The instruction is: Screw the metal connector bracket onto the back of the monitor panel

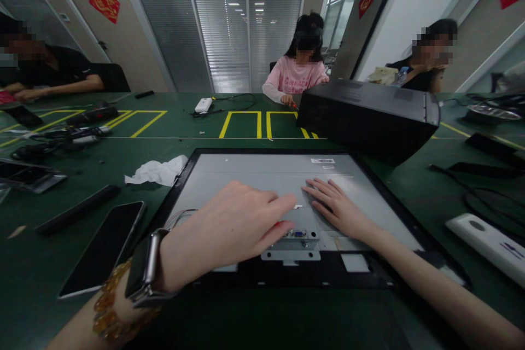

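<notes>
A flat display panel [262, 169] with a grey metal back and black frame lies on the green table in front of me. My left hand [233, 224] hovers over its lower middle, thumb and forefinger apart with a gap between them; the other fingers are mostly hidden. Beneath that hand is a metal bracket [291, 255] with a blue video port [299, 234], partly covered by my fingers. My right hand [334, 208] rests flat on the panel's back, fingers spread, holding nothing. Thin wires show beside my left wrist, which wears a watch [145, 270] and a beaded bracelet [109, 301].
Left of the panel lie a phone [104, 246], a black bar [77, 209] and crumpled tissue [158, 170]. A large black casing [369, 115] stands behind it on the right. A white device [488, 246] and cables lie at right. Several people sit around the table.
</notes>
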{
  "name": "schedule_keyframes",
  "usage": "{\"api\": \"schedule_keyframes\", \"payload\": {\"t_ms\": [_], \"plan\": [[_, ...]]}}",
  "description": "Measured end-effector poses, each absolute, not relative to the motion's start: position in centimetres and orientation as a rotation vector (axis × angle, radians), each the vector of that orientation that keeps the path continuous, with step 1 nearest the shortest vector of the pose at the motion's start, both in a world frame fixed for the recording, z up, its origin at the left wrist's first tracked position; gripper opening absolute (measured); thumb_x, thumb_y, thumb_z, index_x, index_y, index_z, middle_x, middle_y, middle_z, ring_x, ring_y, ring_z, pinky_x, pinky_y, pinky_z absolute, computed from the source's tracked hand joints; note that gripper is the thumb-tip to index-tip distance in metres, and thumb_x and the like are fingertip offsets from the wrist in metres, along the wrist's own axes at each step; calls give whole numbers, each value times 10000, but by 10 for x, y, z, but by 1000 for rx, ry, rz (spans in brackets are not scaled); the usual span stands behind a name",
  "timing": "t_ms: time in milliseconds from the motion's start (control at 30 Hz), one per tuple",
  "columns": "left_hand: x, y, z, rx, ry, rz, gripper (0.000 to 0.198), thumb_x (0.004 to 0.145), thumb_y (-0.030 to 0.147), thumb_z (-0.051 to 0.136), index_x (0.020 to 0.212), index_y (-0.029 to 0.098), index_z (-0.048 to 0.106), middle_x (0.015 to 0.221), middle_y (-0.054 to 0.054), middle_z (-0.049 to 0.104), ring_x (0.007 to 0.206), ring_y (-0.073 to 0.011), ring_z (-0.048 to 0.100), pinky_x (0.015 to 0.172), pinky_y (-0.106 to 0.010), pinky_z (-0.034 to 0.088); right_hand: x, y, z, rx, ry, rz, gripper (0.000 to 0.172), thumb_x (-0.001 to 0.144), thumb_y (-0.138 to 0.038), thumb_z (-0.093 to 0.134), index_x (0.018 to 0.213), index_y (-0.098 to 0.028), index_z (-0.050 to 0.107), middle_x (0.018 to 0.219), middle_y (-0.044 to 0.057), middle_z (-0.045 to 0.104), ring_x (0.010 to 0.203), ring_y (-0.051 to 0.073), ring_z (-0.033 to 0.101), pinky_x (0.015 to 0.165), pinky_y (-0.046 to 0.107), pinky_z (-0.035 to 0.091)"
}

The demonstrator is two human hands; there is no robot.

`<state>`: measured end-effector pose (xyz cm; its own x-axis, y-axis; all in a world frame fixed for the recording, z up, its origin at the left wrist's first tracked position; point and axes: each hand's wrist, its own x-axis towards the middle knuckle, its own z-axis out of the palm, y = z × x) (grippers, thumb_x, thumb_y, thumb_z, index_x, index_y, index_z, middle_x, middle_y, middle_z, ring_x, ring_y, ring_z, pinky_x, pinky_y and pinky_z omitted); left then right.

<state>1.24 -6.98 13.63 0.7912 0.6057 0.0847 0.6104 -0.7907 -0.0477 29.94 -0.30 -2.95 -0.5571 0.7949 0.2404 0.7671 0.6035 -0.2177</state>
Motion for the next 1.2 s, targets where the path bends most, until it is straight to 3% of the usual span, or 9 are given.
{"api": "schedule_keyframes", "payload": {"t_ms": [167, 433, 633, 733, 900, 1000, 1200], "plan": [[11, -72, 140, -2946, -1006, -116, 224, 952, 374, 467, 827, 190, 495, 644, 27, 579, 523, -135, 527, 490, -274, 279, 299, -3, -28, -1277, -2527, 123, 447, 973, -377, 366, 1408, -289, 420, 1473, 56, 435, 1377, 258, 347, 1120, 567, 250], [12, -76, 146, -2934, -1045, -163, 40, 847, 186, 448, 830, 189, 485, 808, -5, 583, 621, -143, 522, 515, -276, 315, 298, -5, -29, -1270, -2525, 112, 445, 973, -371, 372, 1414, -318, 404, 1476, 47, 430, 1370, 254, 360, 1113, 574, 253], [12, -77, 146, -2939, -1067, -109, 24, 846, 189, 469, 870, 193, 471, 681, 27, 582, 521, -137, 504, 481, -275, 259, 298, -6, -27, -1266, -2525, 110, 446, 974, -377, 368, 1414, -315, 404, 1472, 41, 436, 1374, 251, 354, 1118, 568, 255], [11, -77, 144, -2921, -1053, -90, 35, 895, 224, 462, 899, 194, 480, 627, 38, 582, 475, -136, 496, 466, -275, 213, 297, -7, -25, -1265, -2530, 96, 444, 975, -373, 365, 1410, -300, 413, 1469, 50, 440, 1371, 254, 359, 1120, 565, 256], [11, -74, 139, -2890, -1031, -57, 236, 970, 385, 422, 852, 200, 508, 535, 39, 539, 430, -141, 462, 459, -277, 173, 297, -7, -24, -1279, -2533, 98, 433, 980, -370, 355, 1398, -284, 429, 1466, 55, 444, 1373, 252, 355, 1125, 555, 254], [12, -74, 141, -2943, -1031, -82, 248, 958, 380, 435, 809, 197, 513, 603, 26, 560, 492, -140, 489, 478, -276, 226, 298, -6, -25, -1278, -2540, 100, 442, 978, -382, 359, 1406, -288, 415, 1471, 52, 436, 1373, 252, 354, 1124, 556, 256], [13, -78, 148, -3008, -1025, -169, 64, 830, 196, 464, 803, 186, 521, 853, -11, 547, 639, -141, 490, 531, -278, 297, 298, -6, -25, -1292, -2548, 90, 447, 977, -375, 359, 1412, -283, 410, 1472, 55, 435, 1377, 248, 347, 1127, 559, 246]]}}
